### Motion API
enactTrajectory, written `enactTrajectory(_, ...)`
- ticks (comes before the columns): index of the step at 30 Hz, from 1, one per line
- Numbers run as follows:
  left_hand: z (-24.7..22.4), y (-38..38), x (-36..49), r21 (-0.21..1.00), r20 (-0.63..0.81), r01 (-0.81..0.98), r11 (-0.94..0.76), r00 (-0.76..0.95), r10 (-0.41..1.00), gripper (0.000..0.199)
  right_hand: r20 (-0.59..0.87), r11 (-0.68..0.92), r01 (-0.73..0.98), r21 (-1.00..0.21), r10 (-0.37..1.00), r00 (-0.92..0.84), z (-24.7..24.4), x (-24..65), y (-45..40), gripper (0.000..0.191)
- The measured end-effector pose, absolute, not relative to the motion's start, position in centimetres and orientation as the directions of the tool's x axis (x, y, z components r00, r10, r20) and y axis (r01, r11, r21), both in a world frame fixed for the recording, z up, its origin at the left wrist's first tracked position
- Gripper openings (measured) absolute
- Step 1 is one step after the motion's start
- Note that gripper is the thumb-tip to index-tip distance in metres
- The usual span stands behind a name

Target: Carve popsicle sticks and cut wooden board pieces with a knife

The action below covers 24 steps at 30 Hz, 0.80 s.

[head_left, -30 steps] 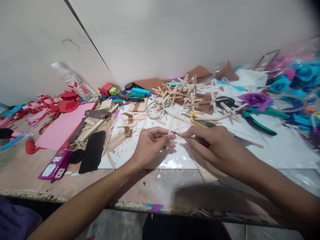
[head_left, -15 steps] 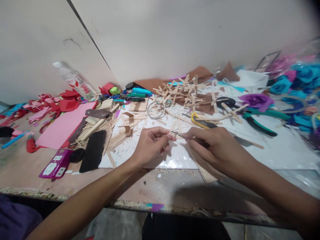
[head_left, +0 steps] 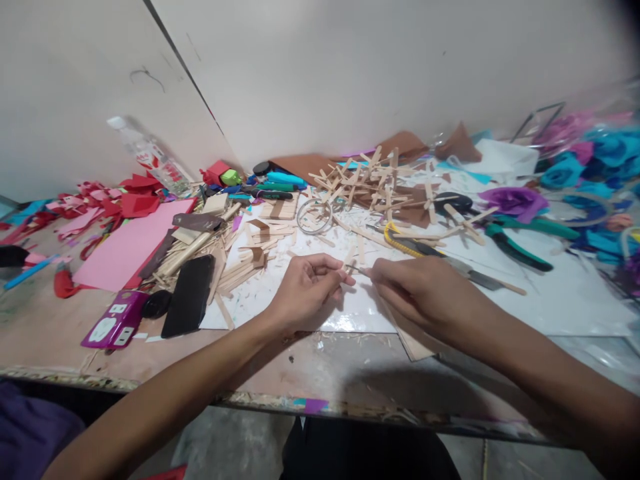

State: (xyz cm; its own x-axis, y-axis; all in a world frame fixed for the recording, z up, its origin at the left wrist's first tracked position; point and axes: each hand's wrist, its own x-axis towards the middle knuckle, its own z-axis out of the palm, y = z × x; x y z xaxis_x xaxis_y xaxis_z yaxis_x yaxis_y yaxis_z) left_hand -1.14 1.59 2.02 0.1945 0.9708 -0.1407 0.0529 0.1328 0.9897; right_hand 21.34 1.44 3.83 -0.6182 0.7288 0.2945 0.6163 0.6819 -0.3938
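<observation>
My left hand (head_left: pixel 313 287) is closed over the front of the white board (head_left: pixel 350 320), its fingertips pinched on something too small to make out. Facing it, my right hand (head_left: pixel 415 287) grips a thin metal-tipped tool (head_left: pixel 358 269), whose tip meets the left fingertips. Short wooden sticks (head_left: pixel 361 250) lie just behind the fingertips. Beneath my right hand a flat wooden piece (head_left: pixel 413 343) sticks out over the board's front edge. A yellow cutter (head_left: pixel 400 243) rests behind my right hand, beside a blade (head_left: pixel 483 279).
Piled wooden sticks (head_left: pixel 370 180) and a tape ring (head_left: pixel 314 217) are behind the hands. Green-handled pliers (head_left: pixel 520 247) lie right. On the left are a black phone (head_left: pixel 187 297), a purple case (head_left: pixel 115 320), pink paper (head_left: pixel 130 247) and a bottle (head_left: pixel 150 157).
The view has shifted slightly. Both hands keep nearly the same place and hold, with the tool's tip still at the left fingertips.
</observation>
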Motion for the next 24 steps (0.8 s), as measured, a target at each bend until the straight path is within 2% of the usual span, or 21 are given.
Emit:
enactTrajectory(3, 2.0, 1.6, -1.1, 0.991, -0.131, 0.025, 0.129, 0.182, 0.975, 0.013, 0.313, 0.683, 0.624, -0.380, 0.730, -0.608, 3.8, 21.4, 1.4, 0.019)
enactTrajectory(7, 2.3, 1.5, -1.1, 0.995, -0.091, -0.012, 0.094, 0.147, 0.985, 0.014, 0.364, 0.639, 0.537, -0.550, 0.763, -0.535, 3.8, 21.2, 1.5, 0.018)
enactTrajectory(9, 2.2, 1.4, -1.0, 0.996, -0.093, 0.001, 0.094, 0.138, 0.986, 0.013, 0.343, 0.613, 0.515, -0.599, 0.777, -0.527, 3.8, 21.3, 1.7, 0.015)
enactTrajectory(15, 1.6, 1.3, -1.0, 0.995, -0.094, 0.058, 0.086, 0.157, 0.983, 0.014, 0.262, 0.583, 0.551, -0.597, 0.791, -0.553, 4.0, 21.9, 2.1, 0.014)
enactTrajectory(20, 2.1, 1.4, -1.6, 0.995, -0.075, 0.084, 0.059, 0.198, 0.977, 0.020, 0.204, 0.454, 0.478, -0.752, 0.849, -0.487, 4.5, 22.6, 2.5, 0.013)
enactTrajectory(24, 2.4, 1.4, -1.5, 0.997, -0.081, 0.034, 0.076, 0.202, 0.976, 0.020, 0.173, 0.393, 0.413, -0.821, 0.862, -0.476, 4.8, 22.7, 2.6, 0.013)
